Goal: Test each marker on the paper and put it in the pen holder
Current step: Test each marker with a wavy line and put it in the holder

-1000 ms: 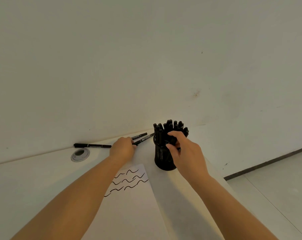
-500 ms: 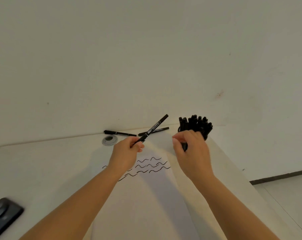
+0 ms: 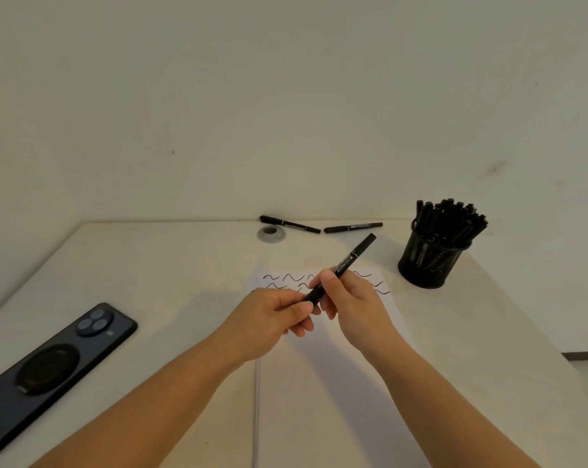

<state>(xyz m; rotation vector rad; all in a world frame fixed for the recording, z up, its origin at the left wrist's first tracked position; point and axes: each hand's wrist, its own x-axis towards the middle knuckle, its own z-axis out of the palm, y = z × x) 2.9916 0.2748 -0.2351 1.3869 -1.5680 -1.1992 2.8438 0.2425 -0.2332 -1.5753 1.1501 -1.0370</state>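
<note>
Together, both hands met over the upper part of the paper (image 3: 326,383), forearms reaching in from the near edge and converging. The left hand (image 3: 272,319) lay with its knuckles up, its thumb and curled fingers forming a grip pinched on the near, lower end of the marker (image 3: 341,266). The right hand (image 3: 353,305) had its fingers wrapped round the barrel just beyond that, so its grip held the marker's middle. The marker sat above the paper, lifted off the desk (image 3: 150,271), with most of its length sticking out past the right hand. Its long axis ran diagonally, from the hands at lower left up and away to the upper right, the far end pointing roughly between the two loose markers and the pen holder (image 3: 427,265). Whether the near cap was on could not be told. Under the hands, black wavy test lines (image 3: 285,278) crossed the top of the sheet. The pen holder, a black mesh cup crowded with black markers, stood at the right, well apart from the hands. Two more markers (image 3: 319,226) lay near the wall, beside a round metal grommet (image 3: 271,233). A dark phone (image 3: 49,369) lay face down at the far left.
</note>
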